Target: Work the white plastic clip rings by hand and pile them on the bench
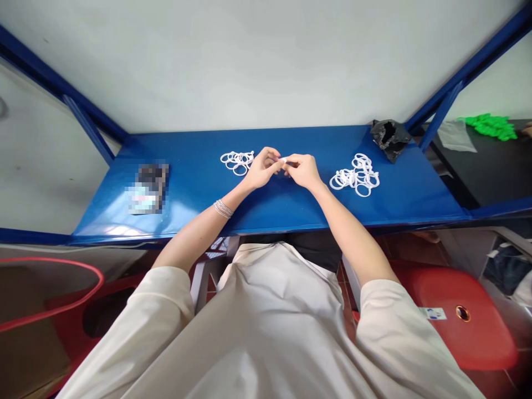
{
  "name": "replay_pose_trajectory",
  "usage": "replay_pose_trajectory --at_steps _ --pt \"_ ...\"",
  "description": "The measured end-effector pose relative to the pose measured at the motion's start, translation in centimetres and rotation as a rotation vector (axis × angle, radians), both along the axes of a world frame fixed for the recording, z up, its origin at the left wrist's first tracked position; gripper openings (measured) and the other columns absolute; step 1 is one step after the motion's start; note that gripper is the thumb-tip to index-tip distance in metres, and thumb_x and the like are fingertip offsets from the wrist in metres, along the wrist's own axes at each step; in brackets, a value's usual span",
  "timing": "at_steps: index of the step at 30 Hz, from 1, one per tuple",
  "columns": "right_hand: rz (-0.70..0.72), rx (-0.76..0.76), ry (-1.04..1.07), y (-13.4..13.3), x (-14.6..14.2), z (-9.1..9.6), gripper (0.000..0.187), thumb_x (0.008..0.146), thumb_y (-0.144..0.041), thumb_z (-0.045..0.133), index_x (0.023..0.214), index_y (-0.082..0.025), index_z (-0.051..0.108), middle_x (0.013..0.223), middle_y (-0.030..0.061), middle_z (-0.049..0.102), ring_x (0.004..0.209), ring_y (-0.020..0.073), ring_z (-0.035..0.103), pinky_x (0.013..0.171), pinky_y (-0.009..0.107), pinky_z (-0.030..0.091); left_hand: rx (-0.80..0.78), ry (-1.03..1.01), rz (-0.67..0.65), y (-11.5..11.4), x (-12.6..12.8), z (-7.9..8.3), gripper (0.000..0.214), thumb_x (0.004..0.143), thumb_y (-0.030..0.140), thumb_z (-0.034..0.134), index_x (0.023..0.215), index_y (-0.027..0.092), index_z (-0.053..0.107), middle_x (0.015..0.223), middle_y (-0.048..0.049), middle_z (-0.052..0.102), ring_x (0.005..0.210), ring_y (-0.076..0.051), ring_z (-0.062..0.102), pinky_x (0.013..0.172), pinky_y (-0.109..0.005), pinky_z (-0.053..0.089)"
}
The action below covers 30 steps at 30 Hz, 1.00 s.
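Nearest to me is my own loose beige cloth shirt [266, 327], with a red plastic stool [469, 335] low on my right, a round hole in its seat. Thin silver-coloured bracelets [223, 209] circle my left wrist. Ahead stretches the smooth blue worktop [195, 205]; a pixelated, dark and pale oblong object [148, 189] lies on its left part, well apart from my hands. Blue metal bars [89, 126] slant up on either side.

Over the middle of the worktop, my right grip [305, 170] pinches a small white piece [284, 160] between thumb and forefinger. My left grip [261, 167] meets it from the other side, fingers curled; I cannot tell whether they press on it too. A loose cluster of thin white rings [239, 162] lies just beside my left hand, and a larger heap of white rings [353, 178] sits to the right of my right forearm.

Beyond that heap, near the far right corner, a crumpled black plastic bag [393, 148] gapes open, its inside too dark to read. Further right, a whitish plastic bag [456, 136] lies beside a bright green pile [490, 125] on a dark surface [486, 172].
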State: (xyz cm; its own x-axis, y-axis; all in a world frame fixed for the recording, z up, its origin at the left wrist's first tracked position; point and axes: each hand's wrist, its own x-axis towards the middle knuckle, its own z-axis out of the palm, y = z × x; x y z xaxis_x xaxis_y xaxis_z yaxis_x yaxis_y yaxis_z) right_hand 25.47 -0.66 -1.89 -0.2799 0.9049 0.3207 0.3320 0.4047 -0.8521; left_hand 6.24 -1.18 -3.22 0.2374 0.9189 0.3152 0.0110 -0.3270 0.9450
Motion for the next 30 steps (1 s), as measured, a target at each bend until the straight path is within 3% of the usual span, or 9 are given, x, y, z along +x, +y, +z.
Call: replay_pose_trajectory --at_steps 4,7,11,15,19,23,30 --pt "-0.025 0.134 -0.147 -0.2 0.2 0.1 0.038 0.106 -0.046 0.070 0.080 -0.021 0.084 0.082 0.0058 0.076 0.075 0.0202 0.066 0.075 0.035 0.050 -0.023 0.004 -0.043 -0.1 0.1 0.4 0.038 0.101 0.052 0.081 0.108 0.023 0.058 0.089 0.0003 0.071 0.068 -0.012 0.071 0.064 -0.026 0.058" --pt "-0.038 0.160 -0.163 -0.1 0.1 0.2 0.036 0.107 -0.046 0.069 0.087 -0.021 0.087 0.084 0.0063 0.075 0.076 0.0198 0.063 0.076 0.036 0.050 -0.032 0.018 -0.035 0.0 0.0 0.5 0.035 0.104 0.051 0.077 0.110 0.023 0.059 0.086 0.0009 0.071 0.066 -0.012 0.071 0.061 -0.025 0.057" --pt "-0.054 0.064 -0.098 -0.1 -0.1 0.2 0.040 0.103 -0.057 0.073 0.096 -0.021 0.088 0.096 0.0083 0.080 0.073 0.0195 0.064 0.072 0.035 0.050 -0.056 0.045 0.039 0.4 0.0 0.1 0.032 0.111 0.053 0.066 0.106 0.022 0.062 0.090 -0.0025 0.075 0.071 -0.013 0.074 0.063 -0.024 0.058" --pt "-0.039 -0.027 -0.014 0.0 -0.2 0.2 0.051 0.092 -0.070 0.081 0.089 -0.019 0.085 0.094 0.0096 0.083 0.070 0.0207 0.066 0.069 0.036 0.050 0.018 0.100 0.177 0.6 -0.1 -0.1 0.038 0.112 0.057 0.062 0.105 0.021 0.068 0.105 -0.0076 0.080 0.086 -0.016 0.079 0.073 -0.026 0.063" --pt "-0.017 -0.053 -0.018 -0.2 -0.4 0.5 0.061 0.089 -0.079 0.079 0.082 -0.019 0.081 0.079 0.0071 0.079 0.066 0.0199 0.064 0.068 0.036 0.048 0.045 0.155 0.103 0.3 -0.4 -0.2 0.047 0.105 0.062 0.072 0.126 0.020 0.074 0.109 -0.0095 0.083 0.092 -0.021 0.082 0.083 -0.032 0.066" --pt "-0.056 0.002 -0.084 -0.6 -0.4 1.0 0.059 0.091 -0.077 0.079 0.079 -0.019 0.080 0.084 0.0085 0.081 0.072 0.0206 0.065 0.071 0.036 0.048 0.023 0.170 0.035 0.2 -0.7 -0.3 0.062 0.103 0.066 0.071 0.141 0.017 0.073 0.114 -0.0136 0.085 0.101 -0.027 0.084 0.090 -0.038 0.068" --pt "0.036 -0.018 -0.199 -0.8 -0.2 1.1 0.044 0.085 -0.061 0.092 0.078 -0.020 0.080 0.083 0.0071 0.082 0.073 0.0200 0.067 0.075 0.036 0.049 0.032 0.253 0.135 0.7 -0.9 -0.2 0.061 0.111 0.065 0.057 0.147 0.018 0.073 0.123 -0.0143 0.084 0.092 -0.020 0.077 0.083 -0.034 0.065"
